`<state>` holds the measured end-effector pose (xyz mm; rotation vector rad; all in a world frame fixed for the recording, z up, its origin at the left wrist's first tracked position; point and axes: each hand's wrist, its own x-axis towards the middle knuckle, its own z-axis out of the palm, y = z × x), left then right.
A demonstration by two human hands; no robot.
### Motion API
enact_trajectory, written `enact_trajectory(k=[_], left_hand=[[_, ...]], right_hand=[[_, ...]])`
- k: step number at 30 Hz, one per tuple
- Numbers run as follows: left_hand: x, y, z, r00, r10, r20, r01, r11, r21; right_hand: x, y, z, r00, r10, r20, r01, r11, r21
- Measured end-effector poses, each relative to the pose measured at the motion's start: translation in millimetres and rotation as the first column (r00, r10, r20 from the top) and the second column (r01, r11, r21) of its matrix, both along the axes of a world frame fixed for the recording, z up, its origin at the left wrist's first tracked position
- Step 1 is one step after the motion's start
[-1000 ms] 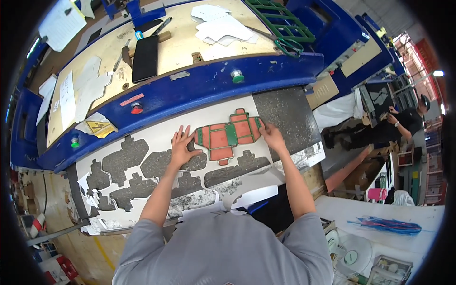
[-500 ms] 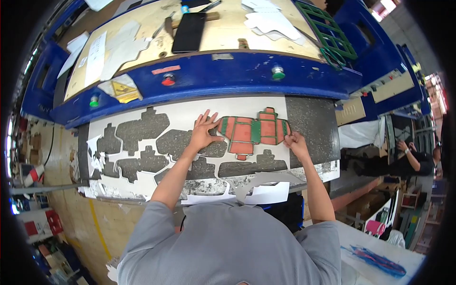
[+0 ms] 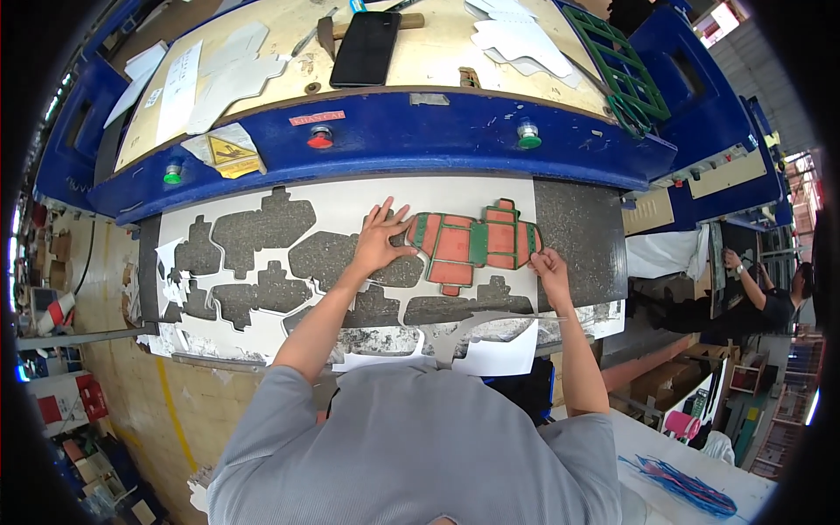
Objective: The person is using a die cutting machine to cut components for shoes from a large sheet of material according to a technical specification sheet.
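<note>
A cutting die (image 3: 453,241) with a green frame and red-orange pads lies flat on a white sheet (image 3: 350,194). Its outline is stepped, with a tab sticking out at the top and another at the bottom. My left hand (image 3: 381,243) is spread on the sheet, with the thumb and fingertips against the left end of the die. At the right end, my right hand (image 3: 551,274) pinches the die's edge between thumb and curled fingers. Left of the die, several cut-out openings (image 3: 262,226) in the sheet show the dark speckled board (image 3: 573,232) beneath.
Beyond the board runs a blue machine beam (image 3: 420,144) with red (image 3: 320,137) and green (image 3: 528,136) buttons. On its wooden top lie a black phone (image 3: 366,51), a hammer (image 3: 327,35), white cut pieces (image 3: 516,39) and a green rack (image 3: 612,66). A co-worker (image 3: 774,297) works at the right.
The view has shifted slightly. Both hands keep their places at the two ends of the die, which lies almost the same on the sheet.
</note>
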<state>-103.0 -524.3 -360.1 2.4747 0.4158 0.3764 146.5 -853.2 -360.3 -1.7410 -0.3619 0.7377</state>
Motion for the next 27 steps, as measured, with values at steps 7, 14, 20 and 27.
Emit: enact_trajectory(k=[7, 14, 20, 27], left_hand=[[1, 3, 2, 0.999, 0.024, 0.033, -0.025, 0.999, 0.035], [-4, 6, 3, 1.000, 0.019, 0.000, -0.019, 0.999, 0.033], [-9, -4, 4, 1.000, 0.009, -0.002, -0.009, 1.000, 0.027], [-66, -59, 49, 0.947, 0.239, 0.217, -0.227, 0.971, -0.078]], right_hand=[[-1, 10, 0, 1.000, -0.021, 0.003, 0.020, 1.000, 0.017], [0, 9, -3, 1.000, 0.014, -0.006, -0.014, 0.999, 0.034], [0, -11, -8, 1.000, 0.022, -0.008, -0.021, 0.999, 0.038], [2, -48, 13, 0.983, 0.027, -0.182, -0.040, 0.997, -0.070]])
